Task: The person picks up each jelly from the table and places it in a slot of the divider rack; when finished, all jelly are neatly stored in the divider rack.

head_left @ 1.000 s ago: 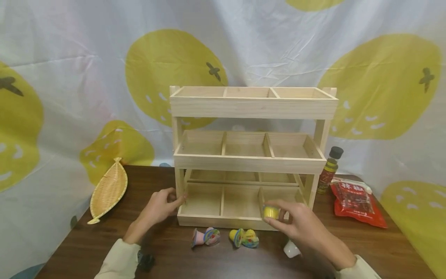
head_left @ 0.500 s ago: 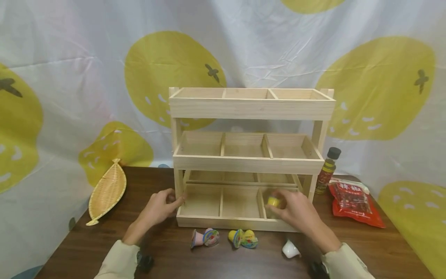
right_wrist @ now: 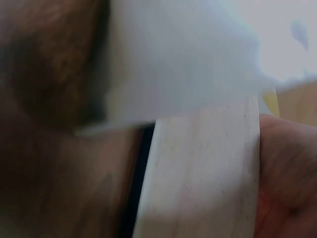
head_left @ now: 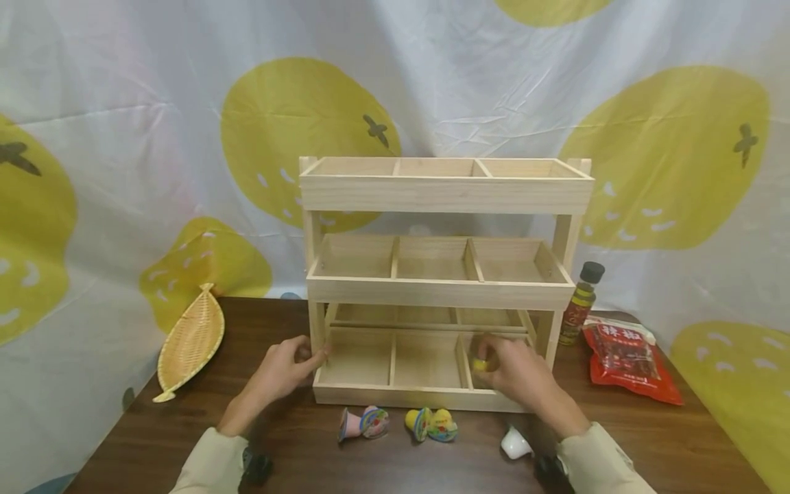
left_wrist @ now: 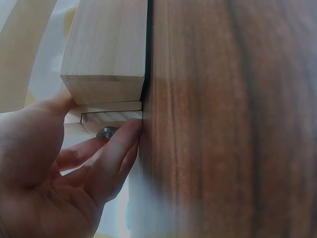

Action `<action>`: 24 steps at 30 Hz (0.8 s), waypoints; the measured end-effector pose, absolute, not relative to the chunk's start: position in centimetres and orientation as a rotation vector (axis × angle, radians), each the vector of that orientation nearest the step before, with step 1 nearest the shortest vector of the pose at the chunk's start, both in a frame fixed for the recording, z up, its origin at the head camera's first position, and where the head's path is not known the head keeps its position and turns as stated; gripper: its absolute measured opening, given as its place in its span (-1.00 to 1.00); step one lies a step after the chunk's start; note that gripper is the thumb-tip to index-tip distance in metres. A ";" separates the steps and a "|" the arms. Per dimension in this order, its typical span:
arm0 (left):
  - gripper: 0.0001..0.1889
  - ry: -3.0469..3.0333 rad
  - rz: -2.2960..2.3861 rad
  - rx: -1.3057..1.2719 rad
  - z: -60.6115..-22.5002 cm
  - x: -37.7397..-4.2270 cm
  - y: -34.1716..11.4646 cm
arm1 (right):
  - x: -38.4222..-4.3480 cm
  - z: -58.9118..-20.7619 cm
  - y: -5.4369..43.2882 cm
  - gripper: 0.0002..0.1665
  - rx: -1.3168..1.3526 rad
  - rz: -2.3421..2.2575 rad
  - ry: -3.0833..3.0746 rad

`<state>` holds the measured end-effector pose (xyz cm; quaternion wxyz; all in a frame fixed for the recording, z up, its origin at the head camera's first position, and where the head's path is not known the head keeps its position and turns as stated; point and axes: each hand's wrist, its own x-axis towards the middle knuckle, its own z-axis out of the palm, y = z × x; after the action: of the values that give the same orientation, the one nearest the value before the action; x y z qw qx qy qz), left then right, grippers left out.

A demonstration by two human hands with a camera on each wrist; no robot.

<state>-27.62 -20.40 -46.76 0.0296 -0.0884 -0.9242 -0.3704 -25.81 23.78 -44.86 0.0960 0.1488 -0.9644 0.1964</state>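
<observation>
A pale wooden three-tier rack (head_left: pixel 444 195) with divided trays stands on the table. My left hand (head_left: pixel 284 367) grips its lower left end. In the left wrist view the fingers (left_wrist: pixel 111 158) and thumb lie on either side of the wood, near a dark screw head (left_wrist: pixel 106 132). Inside the bottom tray's right compartment, my right hand (head_left: pixel 521 367) pinches a small yellow jelly cup (head_left: pixel 480 365), mostly covered by the fingers. Along the rack's front lie pink jelly cups (head_left: pixel 364 423), yellow jelly cups (head_left: pixel 432 425) and a white one (head_left: pixel 515 442).
To the left a woven leaf-shaped basket (head_left: pixel 191 343) leans by the curtain. On the right stand a dark-capped bottle (head_left: pixel 579 305) and a red bag of dried chillies (head_left: pixel 629 357). A fruit-print curtain (head_left: pixel 469 82) hangs behind the brown table (head_left: pixel 370 470).
My right hand has carried the yellow jelly cup from over the bottom tray's front edge down into its right compartment. The left hand has kept its grip on the rack.
</observation>
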 end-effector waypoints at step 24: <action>-0.59 -2.853 -1.181 -0.275 -46.8 -27.5 -20.4 | -26.2 -43.7 26.0 -0.42 0.916 0.749 -2.776</action>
<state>-27.53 -20.42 -46.77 0.0209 -0.0886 -0.9201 -0.3809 -26.18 25.99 -43.69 0.0618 0.3030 -0.9182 0.2477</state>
